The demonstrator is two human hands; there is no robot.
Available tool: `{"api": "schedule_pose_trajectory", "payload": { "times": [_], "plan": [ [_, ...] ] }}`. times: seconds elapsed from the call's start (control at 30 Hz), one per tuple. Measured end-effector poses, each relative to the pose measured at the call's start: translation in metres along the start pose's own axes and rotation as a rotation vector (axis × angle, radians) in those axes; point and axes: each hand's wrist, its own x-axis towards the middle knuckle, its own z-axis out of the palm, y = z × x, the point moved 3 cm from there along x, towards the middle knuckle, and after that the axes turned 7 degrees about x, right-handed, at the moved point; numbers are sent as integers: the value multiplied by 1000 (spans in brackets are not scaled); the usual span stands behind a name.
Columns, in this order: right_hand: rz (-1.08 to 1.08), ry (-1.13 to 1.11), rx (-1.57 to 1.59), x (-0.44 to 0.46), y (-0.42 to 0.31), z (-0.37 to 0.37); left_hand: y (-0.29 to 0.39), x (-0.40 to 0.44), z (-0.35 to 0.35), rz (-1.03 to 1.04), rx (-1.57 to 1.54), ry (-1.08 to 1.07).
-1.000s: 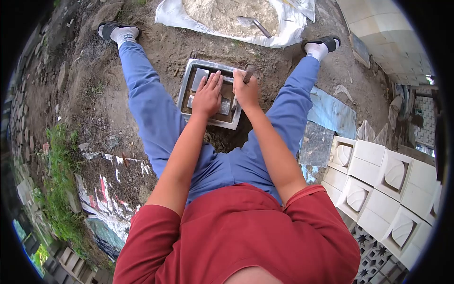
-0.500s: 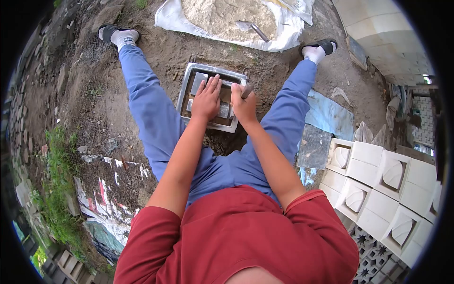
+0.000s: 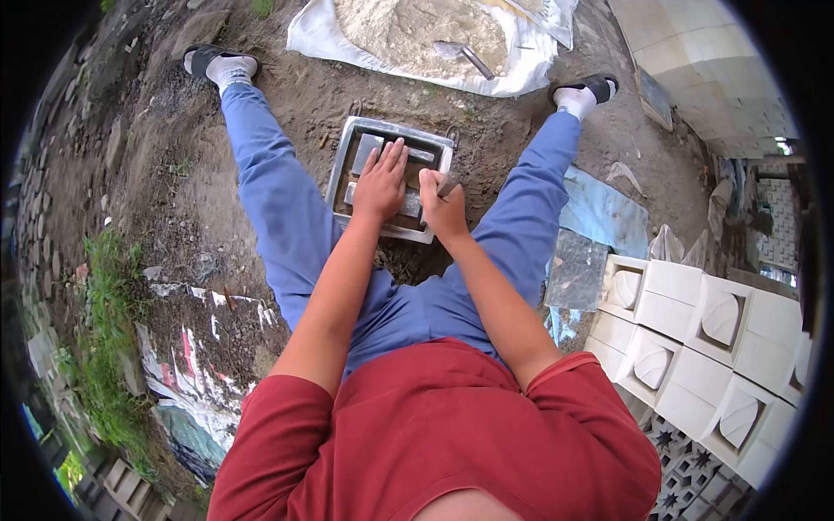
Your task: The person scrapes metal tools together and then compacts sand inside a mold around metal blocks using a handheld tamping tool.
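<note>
A square metal mold point(image 3: 337, 170) stands on the dirt between my legs, with metal plates point(image 3: 366, 154) set inside it. My left hand point(image 3: 380, 184) lies flat on the plates, fingers stretched out. At the mold's right side, my right hand point(image 3: 444, 208) is closed round a brown tool handle point(image 3: 448, 183). The rest of that tool is hidden, so its kind does not show. Thin wire-like loops stick out at the mold's far corners.
Beyond the mold, a white sack sheet point(image 3: 313, 39) bears pale sand point(image 3: 408, 30) with a trowel point(image 3: 466, 56) on it. Pale vent blocks point(image 3: 678, 304) are stacked at the right, beside a grey slab point(image 3: 577, 267) and a blue sheet point(image 3: 604, 208). Weeds point(image 3: 113, 347) grow at the left.
My right hand has shifted slightly left and nearer to me with the handle, and its tilt has changed. My left hand stays on the plates.
</note>
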Motion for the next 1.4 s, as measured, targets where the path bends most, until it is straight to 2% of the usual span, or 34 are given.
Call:
{"api": "schedule_pose_trajectory", "payload": {
  "times": [0.07,0.2,0.33,0.4,0.47,0.57,0.63,0.77,0.87,0.93,1.03,1.13,1.2,1.23,1.33,1.4],
  "plan": [
    [29,-19,109,-14,5,-4,-1,0,2,-3,6,1],
    [19,5,114,-4,-15,-7,0,0,-1,1,-1,10],
    [96,71,297,1,-43,-14,-1,-4,0,3,14,-16],
    [96,41,235,-4,-46,-15,-1,-1,0,0,4,-11],
    [11,-12,126,-21,-8,-12,0,0,0,4,5,4],
    [-90,-42,52,-25,-2,-13,-1,0,-2,5,-18,7],
    [47,-44,119,-19,-6,-12,1,-2,-2,-3,-24,1],
    [81,28,327,-5,-32,-18,-2,0,-3,-12,-13,-6],
    [64,1,190,-7,-46,-13,1,-2,-4,-3,-19,1],
    [-17,-41,48,-15,-24,-4,0,-1,-3,-6,-20,-2],
    [-55,-92,36,-18,-13,-6,-1,2,-2,-7,-9,6],
    [88,-33,133,-16,-15,-11,-1,-2,0,-9,-2,-5],
    [73,11,368,-9,-28,-19,-1,-2,-2,1,-7,2],
    [58,-7,378,-8,-40,-19,0,-2,-3,-6,-13,5],
    [85,-23,343,-11,-37,-15,1,-1,-4,-15,-8,-3],
    [115,-67,183,-21,3,-10,1,0,-4,-14,-3,-4]
  ]
}}
